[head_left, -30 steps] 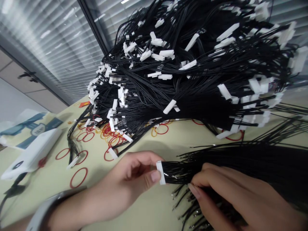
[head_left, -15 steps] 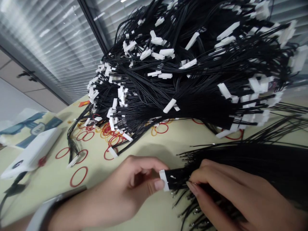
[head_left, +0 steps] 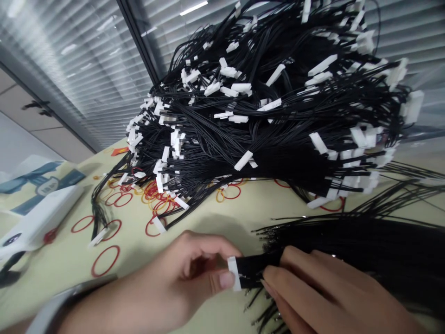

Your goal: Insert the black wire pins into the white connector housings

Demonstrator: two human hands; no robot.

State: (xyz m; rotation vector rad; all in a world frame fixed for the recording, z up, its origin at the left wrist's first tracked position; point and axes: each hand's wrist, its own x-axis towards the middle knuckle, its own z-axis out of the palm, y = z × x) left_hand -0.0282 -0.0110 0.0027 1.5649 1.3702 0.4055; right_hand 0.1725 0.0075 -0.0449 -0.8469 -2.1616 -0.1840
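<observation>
A white plastic connector [head_left: 234,273] is pinched between the thumb and fingers of my left hand [head_left: 194,273]. Several black wires run side by side out of its right face. Close by, my right hand [head_left: 320,292] has its thumb and index finger pressed together at those wires, a short way from the connector. A black wire [head_left: 263,281] with a small shiny end shows at its fingertips. Around and under my right hand lies a thick bundle of loose black wires [head_left: 392,250], their metal-tipped ends pointing left.
A large heap of black wire harnesses [head_left: 278,120] with white connectors fills the back of the table [head_left: 208,222]. Red rubber bands [head_left: 106,260] and yellow ones lie to the left. Farther left are a white power strip [head_left: 45,218] and a tissue pack [head_left: 38,185]. Window blinds stand behind.
My right fingertips have moved left and down along the wires, closer to the connector. My left hand still grips the connector. The view has shifted slightly.
</observation>
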